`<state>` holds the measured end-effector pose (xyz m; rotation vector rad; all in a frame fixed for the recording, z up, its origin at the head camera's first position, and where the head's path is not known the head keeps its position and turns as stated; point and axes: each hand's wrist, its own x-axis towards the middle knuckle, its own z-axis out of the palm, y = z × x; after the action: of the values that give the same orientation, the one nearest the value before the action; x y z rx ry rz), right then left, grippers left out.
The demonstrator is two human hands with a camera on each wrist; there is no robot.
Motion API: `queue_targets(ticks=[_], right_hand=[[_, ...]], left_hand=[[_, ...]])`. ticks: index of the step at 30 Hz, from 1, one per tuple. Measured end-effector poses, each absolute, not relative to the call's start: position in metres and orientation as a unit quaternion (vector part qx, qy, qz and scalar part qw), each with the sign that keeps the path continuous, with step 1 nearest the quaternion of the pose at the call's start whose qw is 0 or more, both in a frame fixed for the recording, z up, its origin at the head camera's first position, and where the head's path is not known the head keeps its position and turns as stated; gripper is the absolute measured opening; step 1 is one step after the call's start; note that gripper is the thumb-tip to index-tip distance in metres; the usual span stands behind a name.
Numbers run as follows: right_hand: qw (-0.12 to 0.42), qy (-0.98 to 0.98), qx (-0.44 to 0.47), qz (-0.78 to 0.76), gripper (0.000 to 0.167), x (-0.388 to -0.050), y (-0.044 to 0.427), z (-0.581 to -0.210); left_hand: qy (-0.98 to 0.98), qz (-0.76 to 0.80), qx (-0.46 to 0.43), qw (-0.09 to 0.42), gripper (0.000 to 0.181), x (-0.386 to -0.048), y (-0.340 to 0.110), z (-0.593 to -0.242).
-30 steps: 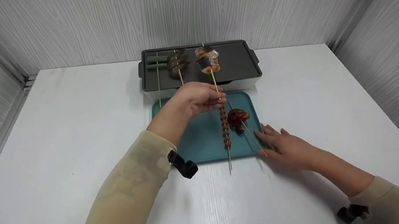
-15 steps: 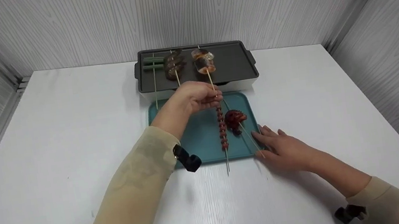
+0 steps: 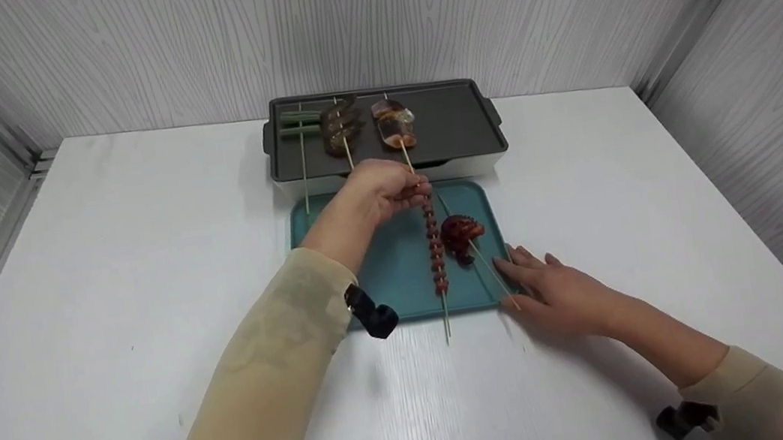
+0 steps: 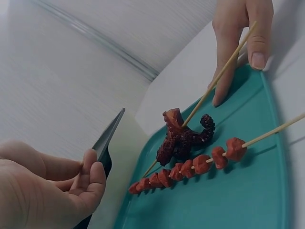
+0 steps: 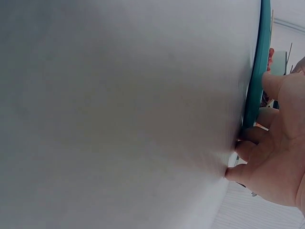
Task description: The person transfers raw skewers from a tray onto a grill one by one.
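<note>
My left hand point(image 3: 391, 188) pinches the wooden stick of a skewer with thick brown and orange chunks point(image 3: 395, 125); its food end is over the black griddle plate point(image 3: 450, 117). In the left wrist view, the fingertips meet and the stick is hidden. Below that hand, a skewer of small red pieces point(image 3: 436, 252) lies on the teal tray point(image 3: 395, 272), its stick end past the front rim. To its right lies a dark red octopus skewer point(image 3: 462, 232). My right hand point(image 3: 560, 296) rests on the tray's front right corner with fairly straight fingers, thumb and fingers touching the rim.
At the griddle's left lie a green vegetable skewer point(image 3: 299, 123) and a dark brown spiral-shaped skewer point(image 3: 342, 129), their sticks pointing toward the tray. The griddle stands directly behind the tray on a white table point(image 3: 173, 226). Pale panels point(image 3: 365, 19) enclose the back and sides.
My left hand has shifted slightly left, and the chunky skewer's food end has moved left and lower over the griddle. The right hand stays at the tray corner. The view has shifted slightly.
</note>
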<state>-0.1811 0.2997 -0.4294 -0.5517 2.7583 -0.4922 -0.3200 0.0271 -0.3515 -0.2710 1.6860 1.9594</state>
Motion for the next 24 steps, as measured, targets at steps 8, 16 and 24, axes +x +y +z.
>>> queue_targets(ticks=[8, 16, 24], right_hand=[[0.134, 0.953, -0.204, -0.177, 0.072, -0.183, 0.302, -0.432], [0.144, 0.955, -0.192, -0.172, 0.072, -0.18, 0.299, -0.429], [0.151, 0.951, -0.195, -0.185, 0.072, -0.181, 0.302, -0.427]], left_hand=[[0.599, 0.741, -0.109, 0.282, 0.045, -0.31, 0.018, -0.342], [0.724, 0.64, 0.027, 0.254, 0.057, -0.261, -0.013, -0.322], [0.862, 0.476, 0.15, 0.087, 0.058, -0.214, -0.059, -0.339]])
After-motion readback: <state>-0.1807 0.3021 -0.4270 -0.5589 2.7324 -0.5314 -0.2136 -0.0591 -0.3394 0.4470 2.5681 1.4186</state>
